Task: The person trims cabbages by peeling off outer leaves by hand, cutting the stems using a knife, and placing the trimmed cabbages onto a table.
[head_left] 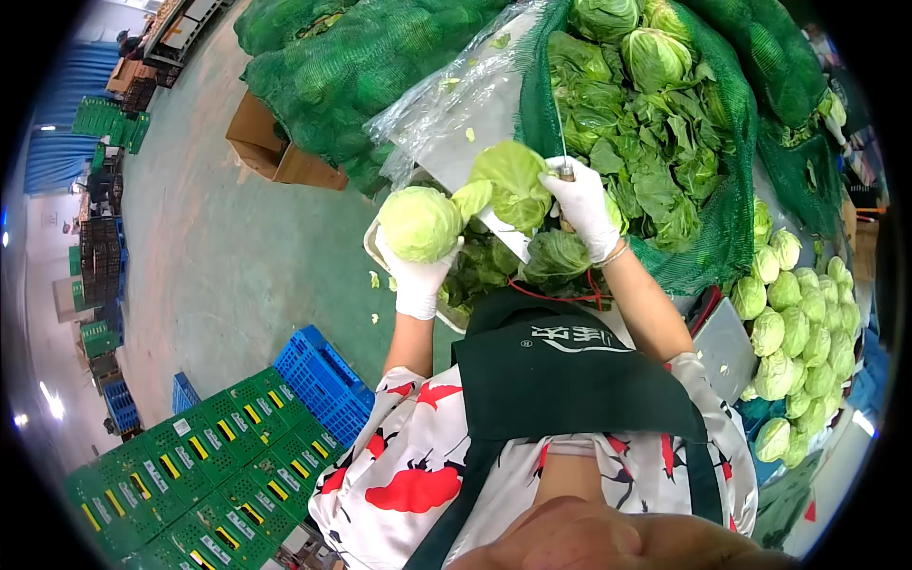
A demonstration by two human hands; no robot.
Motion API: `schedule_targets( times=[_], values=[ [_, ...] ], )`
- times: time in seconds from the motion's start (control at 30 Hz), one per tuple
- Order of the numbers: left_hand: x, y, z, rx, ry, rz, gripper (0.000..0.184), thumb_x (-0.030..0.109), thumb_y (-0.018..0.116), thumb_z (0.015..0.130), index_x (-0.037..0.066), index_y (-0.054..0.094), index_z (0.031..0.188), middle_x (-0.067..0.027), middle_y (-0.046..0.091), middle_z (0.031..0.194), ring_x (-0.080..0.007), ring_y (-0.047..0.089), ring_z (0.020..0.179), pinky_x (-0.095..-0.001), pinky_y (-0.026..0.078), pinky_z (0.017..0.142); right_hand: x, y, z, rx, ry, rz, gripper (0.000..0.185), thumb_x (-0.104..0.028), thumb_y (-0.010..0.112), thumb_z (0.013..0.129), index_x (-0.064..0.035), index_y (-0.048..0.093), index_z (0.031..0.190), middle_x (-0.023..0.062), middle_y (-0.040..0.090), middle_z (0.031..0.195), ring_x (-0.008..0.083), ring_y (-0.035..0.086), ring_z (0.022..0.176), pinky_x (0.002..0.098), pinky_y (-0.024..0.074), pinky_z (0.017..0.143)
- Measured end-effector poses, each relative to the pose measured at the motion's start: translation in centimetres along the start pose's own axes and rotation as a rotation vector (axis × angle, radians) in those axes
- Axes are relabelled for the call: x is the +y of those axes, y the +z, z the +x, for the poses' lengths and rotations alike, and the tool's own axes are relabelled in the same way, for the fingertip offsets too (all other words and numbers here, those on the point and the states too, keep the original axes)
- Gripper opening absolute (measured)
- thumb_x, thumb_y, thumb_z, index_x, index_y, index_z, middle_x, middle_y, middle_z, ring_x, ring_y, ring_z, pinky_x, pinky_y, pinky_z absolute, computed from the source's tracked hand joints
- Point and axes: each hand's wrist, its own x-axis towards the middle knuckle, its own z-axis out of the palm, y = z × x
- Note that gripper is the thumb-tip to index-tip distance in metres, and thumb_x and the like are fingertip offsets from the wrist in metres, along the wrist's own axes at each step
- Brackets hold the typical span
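Note:
A pale green cabbage head [419, 224] rests in my gloved left hand [415, 281], whose fingers curve around its underside. My gloved right hand [583, 207] grips a knife [567, 173] by its handle, the blade pointing away from me, and also holds the edge of a loose outer leaf [510, 185]. That leaf spreads between my hands and reaches the cabbage. Below them, trimmed leaves [483, 270] lie in a light-coloured container [372, 245]. An open green net bag [746, 180] of leafy cabbages [655, 61] is just beyond my right hand.
Full net bags [380, 66] lie at the top, near a cardboard box [275, 152]. Trimmed cabbages [798, 328] are piled at the right beside a metal surface [724, 350]. Green crates [209, 456] and a blue crate [323, 380] stand lower left. A person [129, 42] is far off.

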Motion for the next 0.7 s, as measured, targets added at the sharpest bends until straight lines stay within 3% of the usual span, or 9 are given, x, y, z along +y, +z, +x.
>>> schedule_targets(
  times=[0.1, 0.2, 0.27, 0.3, 0.33, 0.4, 0.43, 0.47, 0.7],
  values=[
    [0.3, 0.2, -0.3, -0.047, 0.01, -0.005, 0.07, 0.059, 0.04, 0.093, 0.014, 0.044, 0.147, -0.0157, 0.05, 0.148, -0.0336, 0.049, 0.135, -0.0528, 0.05, 0.1, 0.6, -0.5, -0.5, 0.057, 0.138, -0.045, 0.029, -0.016, 0.073, 0.086, -0.0004, 0.068, 0.11, 0.0039, 0.07, 0.077, 0.0087, 0.063, 0.058, 0.0272, 0.0516, 0.055],
    [0.4, 0.3, 0.0, 0.12, 0.14, 0.056, 0.072, 0.059, 0.043, 0.094, 0.012, 0.041, 0.15, -0.0169, 0.048, 0.15, -0.0349, 0.049, 0.136, -0.0541, 0.046, 0.107, 0.8, -0.9, -1.1, -0.002, 0.033, -0.338, 0.035, -0.021, 0.075, 0.086, -0.0004, 0.068, 0.114, 0.0098, 0.072, 0.081, 0.0126, 0.067, 0.064, 0.0296, 0.0548, 0.062],
    [-0.2, -0.7, 0.5, 0.262, 0.248, 0.139, 0.073, 0.057, 0.047, 0.094, 0.01, 0.041, 0.15, -0.0166, 0.046, 0.151, -0.0353, 0.049, 0.136, -0.0541, 0.043, 0.11, -1.4, 0.7, -3.0, 0.074, -0.309, -0.584, 0.055, -0.035, 0.079, 0.084, -0.0015, 0.065, 0.125, 0.0182, 0.073, 0.104, 0.0232, 0.072, 0.08, 0.0332, 0.0573, 0.072],
    [-0.2, -0.8, 0.4, 0.135, 0.25, 0.19, 0.076, 0.05, 0.058, 0.092, 0.008, 0.037, 0.152, -0.0154, 0.044, 0.153, -0.0344, 0.046, 0.138, -0.0506, 0.038, 0.115, -3.6, 1.5, -4.1, -0.005, -0.215, -0.567, 0.061, -0.037, 0.079, 0.083, -0.0034, 0.062, 0.131, 0.0179, 0.071, 0.114, 0.0239, 0.073, 0.084, 0.0336, 0.0575, 0.076],
    [-0.9, 0.0, 0.4, 0.092, 0.28, 0.345, 0.077, 0.047, 0.06, 0.092, 0.008, 0.036, 0.152, -0.015, 0.044, 0.153, -0.0337, 0.046, 0.139, -0.0491, 0.037, 0.116, -4.5, 3.3, -5.4, -0.078, -0.295, -0.387, 0.066, -0.039, 0.08, 0.083, -0.0055, 0.06, 0.135, 0.0162, 0.07, 0.118, 0.0232, 0.072, 0.082, 0.0319, 0.0572, 0.077],
    [-2.3, 1.8, 0.1, 0.004, 0.351, 0.653, 0.079, 0.042, 0.065, 0.09, 0.007, 0.033, 0.153, -0.0142, 0.043, 0.153, -0.0322, 0.044, 0.14, -0.046, 0.036, 0.117, -7.3, 4.1, -6.4, -0.24, -0.239, -0.313, 0.075, -0.044, 0.082, 0.08, -0.0054, 0.056, 0.139, 0.0202, 0.064, 0.132, 0.0295, 0.068, 0.111, 0.0342, 0.0541, 0.093],
    [-2.8, 2.2, 0.4, -0.016, 0.422, 0.815, 0.083, 0.031, 0.071, 0.088, 0.007, 0.029, 0.155, -0.0132, 0.042, 0.153, -0.0288, 0.044, 0.14, -0.0418, 0.035, 0.117, -6.8, 4.6, -6.4, -0.164, -0.404, -0.37, 0.077, -0.044, 0.082, 0.08, -0.0043, 0.055, 0.14, 0.0214, 0.062, 0.133, 0.0314, 0.065, 0.116, 0.0361, 0.0528, 0.097],
    [-3.4, 2.9, 0.1, 0.022, 0.469, 0.893, 0.087, 0.01, 0.075, 0.083, 0.005, 0.026, 0.154, -0.015, 0.041, 0.151, -0.0282, 0.045, 0.138, -0.0427, 0.037, 0.117, -6.1, 4.9, -6.4, -0.087, -0.569, -0.428, 0.079, -0.045, 0.082, 0.079, -0.0031, 0.053, 0.141, 0.0227, 0.061, 0.134, 0.0332, 0.063, 0.122, 0.038, 0.0515, 0.1],
    [-3.4, 4.2, -0.3, -0.006, 0.491, 1.035, 0.1, 0.012, 0.083, 0.076, 0.005, 0.024, 0.157, -0.0145, 0.04, 0.151, -0.0266, 0.044, 0.138, -0.042, 0.039, 0.115, -6.8, 4.0, -6.5, -0.091, -0.404, -0.393, 0.081, -0.041, 0.08, 0.079, 0.0005, 0.05, 0.141, 0.0239, 0.065, 0.124, 0.0358, 0.069, 0.105, 0.0393, 0.0566, 0.088]
  ],
)
